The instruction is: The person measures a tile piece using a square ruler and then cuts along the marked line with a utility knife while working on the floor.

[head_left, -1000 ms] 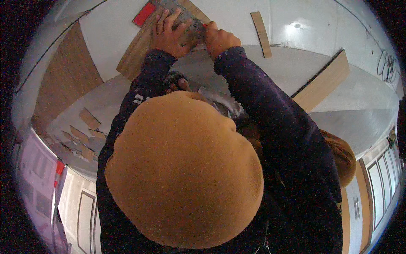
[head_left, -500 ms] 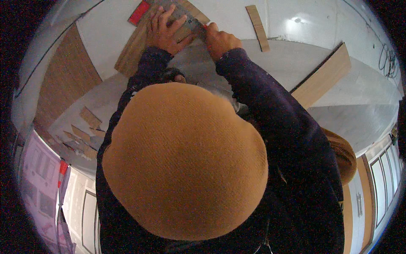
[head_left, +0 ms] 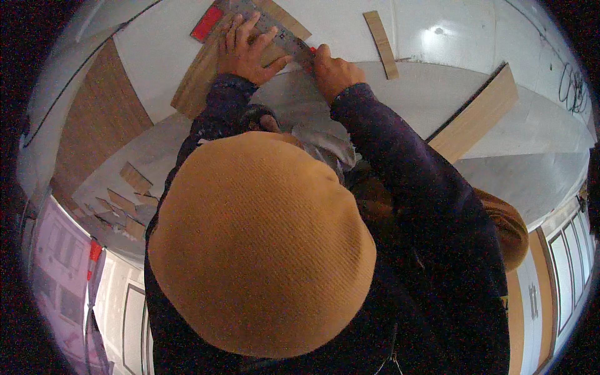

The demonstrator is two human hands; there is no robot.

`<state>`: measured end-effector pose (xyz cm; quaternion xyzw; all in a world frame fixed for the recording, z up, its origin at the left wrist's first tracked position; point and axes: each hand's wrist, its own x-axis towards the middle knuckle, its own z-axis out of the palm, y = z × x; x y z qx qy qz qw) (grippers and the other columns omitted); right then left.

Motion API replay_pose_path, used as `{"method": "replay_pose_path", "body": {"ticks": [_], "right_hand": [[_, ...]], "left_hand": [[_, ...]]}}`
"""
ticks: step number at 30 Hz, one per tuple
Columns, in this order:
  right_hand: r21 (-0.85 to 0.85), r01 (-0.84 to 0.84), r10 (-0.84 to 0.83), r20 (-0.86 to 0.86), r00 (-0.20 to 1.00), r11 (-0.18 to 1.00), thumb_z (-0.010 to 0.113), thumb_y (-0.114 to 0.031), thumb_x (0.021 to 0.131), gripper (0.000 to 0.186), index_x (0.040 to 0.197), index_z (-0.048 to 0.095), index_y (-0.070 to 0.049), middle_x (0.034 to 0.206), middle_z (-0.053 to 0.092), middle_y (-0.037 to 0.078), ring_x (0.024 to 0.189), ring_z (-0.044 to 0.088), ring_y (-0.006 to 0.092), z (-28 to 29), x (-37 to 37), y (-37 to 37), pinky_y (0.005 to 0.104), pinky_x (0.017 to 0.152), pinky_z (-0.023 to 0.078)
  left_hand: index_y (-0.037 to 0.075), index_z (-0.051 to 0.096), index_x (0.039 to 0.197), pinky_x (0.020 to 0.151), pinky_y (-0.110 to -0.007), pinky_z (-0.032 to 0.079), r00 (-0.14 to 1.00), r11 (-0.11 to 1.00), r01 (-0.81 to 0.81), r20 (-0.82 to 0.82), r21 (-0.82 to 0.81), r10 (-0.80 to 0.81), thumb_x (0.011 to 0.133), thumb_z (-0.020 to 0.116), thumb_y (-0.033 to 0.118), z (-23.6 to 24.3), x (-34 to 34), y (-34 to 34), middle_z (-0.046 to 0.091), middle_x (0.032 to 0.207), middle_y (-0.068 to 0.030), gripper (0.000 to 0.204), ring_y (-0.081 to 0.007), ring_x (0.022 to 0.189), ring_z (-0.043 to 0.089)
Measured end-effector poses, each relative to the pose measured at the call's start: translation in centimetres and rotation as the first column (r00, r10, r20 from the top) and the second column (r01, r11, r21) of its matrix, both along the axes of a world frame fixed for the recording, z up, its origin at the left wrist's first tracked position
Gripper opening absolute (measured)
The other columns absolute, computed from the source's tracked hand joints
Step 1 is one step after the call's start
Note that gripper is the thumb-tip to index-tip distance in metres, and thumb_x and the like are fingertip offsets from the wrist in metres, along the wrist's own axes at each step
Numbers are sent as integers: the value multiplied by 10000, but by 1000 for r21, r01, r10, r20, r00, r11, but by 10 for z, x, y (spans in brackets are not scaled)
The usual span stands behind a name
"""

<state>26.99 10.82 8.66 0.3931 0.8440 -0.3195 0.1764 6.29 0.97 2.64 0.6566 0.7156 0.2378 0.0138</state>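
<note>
Bracing a flat metal square (head_left: 289, 41) across a wood-look plank (head_left: 194, 84), the left hand (head_left: 245, 57) lies palm down with fingers spread, touching both; this placement presumably keeps the square from slipping. The plank rests on the floor (head_left: 294, 94) ahead of the person, with the square set near the plank's far end. The right hand (head_left: 337, 72) is curled closed around a red-ended tool (head_left: 313, 50) at the square's right end, just outside the plank's right edge; the tool's tip cannot be made out. A red block (head_left: 206, 24) sits along the plank's left edge, possibly serving as the square's stop. Beyond the plank's far right corner, a narrow strip (head_left: 381, 45) lies apart. A second plank (head_left: 478, 115) lies farther right, and small offcuts (head_left: 135, 178) are scattered toward the floor's left edge.
</note>
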Motion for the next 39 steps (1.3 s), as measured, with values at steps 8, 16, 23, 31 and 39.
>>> {"method": "replay_pose_path", "body": {"ticks": [8, 16, 23, 31, 39], "right_hand": [[42, -40, 41, -25, 999, 998, 445, -237, 1016, 183, 1107, 409, -83, 798, 703, 240, 738, 705, 450, -6, 8, -3, 546, 577, 558], [89, -76, 78, -28, 997, 993, 446, -213, 1017, 160, 1085, 407, -73, 771, 700, 218, 706, 706, 419, -12, 12, -10, 519, 550, 555], [-26, -27, 28, 12, 1000, 999, 443, -212, 1012, 159, 1075, 406, -71, 754, 690, 222, 710, 700, 430, 7, 12, -11, 533, 562, 546], [-28, 28, -28, 10, 1000, 999, 451, -220, 1001, 179, 1094, 397, -78, 785, 683, 251, 724, 678, 462, -9, 52, -44, 580, 593, 509], [-11, 28, -29, -70, 997, 1000, 463, -265, 1003, 197, 1107, 415, -105, 785, 686, 257, 736, 683, 468, 1, -1, -21, 572, 614, 526]], "left_hand": [[228, 689, 1189, 1140, -618, 264, 1000, 999, -5, -15, -32, 4, 736, 758, 637, 4, 0, 0, 453, 1454, -95, 614, -416, 1381, 354], [222, 679, 1201, 1144, -614, 252, 999, 1000, 13, 42, -19, -13, 734, 765, 635, -6, -3, -6, 435, 1474, -108, 629, -426, 1391, 334], [216, 676, 1207, 1143, -610, 251, 998, 1000, 14, 62, -20, -13, 738, 769, 629, -1, -4, -12, 425, 1479, -113, 632, -432, 1403, 310], [220, 669, 1201, 1146, -613, 253, 1000, 995, 7, -25, -100, -10, 748, 754, 642, 14, 1, -28, 417, 1488, -106, 625, -431, 1400, 317], [239, 684, 1202, 1149, -601, 262, 1000, 997, -9, -22, -78, 7, 719, 783, 627, 16, 7, -32, 446, 1472, -83, 627, -404, 1392, 351]]}}
